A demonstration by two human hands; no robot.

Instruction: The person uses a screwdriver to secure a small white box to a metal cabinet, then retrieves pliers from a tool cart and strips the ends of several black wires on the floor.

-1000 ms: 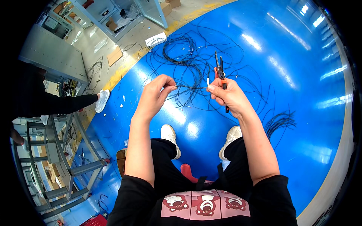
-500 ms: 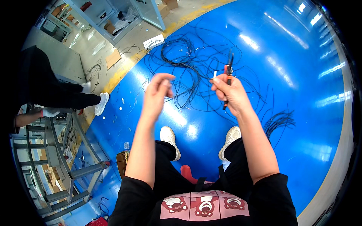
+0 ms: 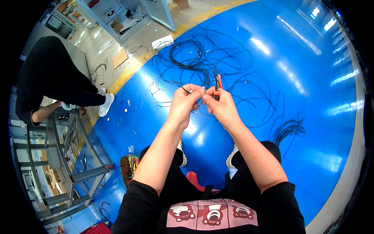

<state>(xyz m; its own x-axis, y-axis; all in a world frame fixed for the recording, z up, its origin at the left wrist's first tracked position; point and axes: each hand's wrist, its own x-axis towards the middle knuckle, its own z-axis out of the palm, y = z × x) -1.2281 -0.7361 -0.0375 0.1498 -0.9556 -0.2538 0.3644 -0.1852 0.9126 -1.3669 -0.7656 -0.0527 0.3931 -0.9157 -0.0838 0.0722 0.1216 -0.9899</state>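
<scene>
In front of me my left hand (image 3: pixel 184 102) and my right hand (image 3: pixel 223 108) meet at the fingertips. The left fingers are pinched on a thin black wire (image 3: pixel 186 90), whose end shows beside the knuckles. Pliers with black and orange-red parts (image 3: pixel 216 89) stand upright in my right hand, jaws pointing away from me. Between the two sets of fingertips a small white piece (image 3: pixel 203 88) shows; which hand grips it I cannot tell. Beyond my hands a loose tangle of black wires (image 3: pixel 187 64) lies on the blue floor.
A bundle of black wires (image 3: pixel 288 129) lies to the right. At left, another person in black (image 3: pixel 58 74) bends near a grey metal frame (image 3: pixel 74 175). An open cabinet (image 3: pixel 128 17) and a cardboard piece (image 3: pixel 120 58) are far left. A container of tools (image 3: pixel 128 167) sits by my left leg.
My left hand has moved right and now meets the right one, a wire end in its fingers. The right hand has come left and slightly lower with the pliers. The other person has leaned forward.
</scene>
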